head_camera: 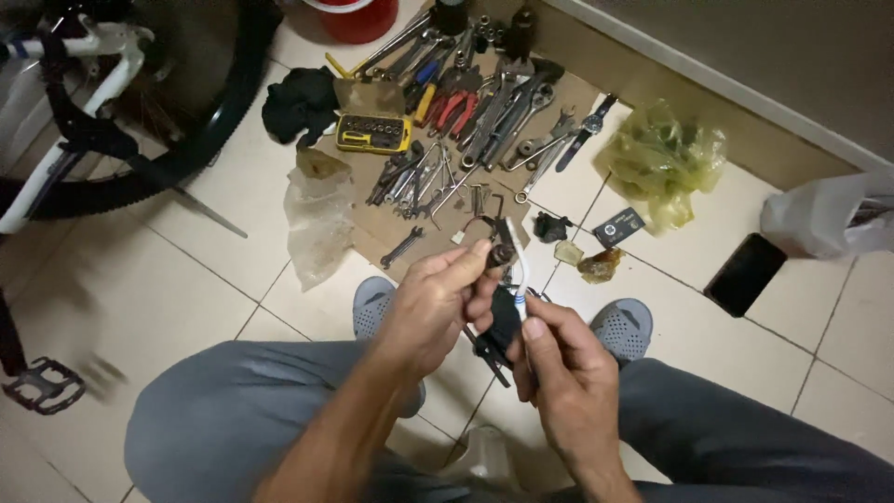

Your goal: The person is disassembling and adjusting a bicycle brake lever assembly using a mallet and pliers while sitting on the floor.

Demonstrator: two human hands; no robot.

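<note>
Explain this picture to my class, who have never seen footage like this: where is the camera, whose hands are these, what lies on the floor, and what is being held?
There is one picture, taken by a camera worn on a person's head and looking down, so the hands and grey-trousered knees are that person's own. No machine is involved.

The left hand pinches the top of a small black bicycle part. The right hand grips it lower down, the thumb beside a thin white cable that curves out of it. What exactly the part is, I cannot tell.

On the tiled floor lies a sheet of cardboard covered with spanners and pliers, plus a yellow bit case. Nearby are a black cloth, a crumpled yellowish bag and a dark phone. A bicycle wheel shows at upper left, a pedal at far left.
</note>
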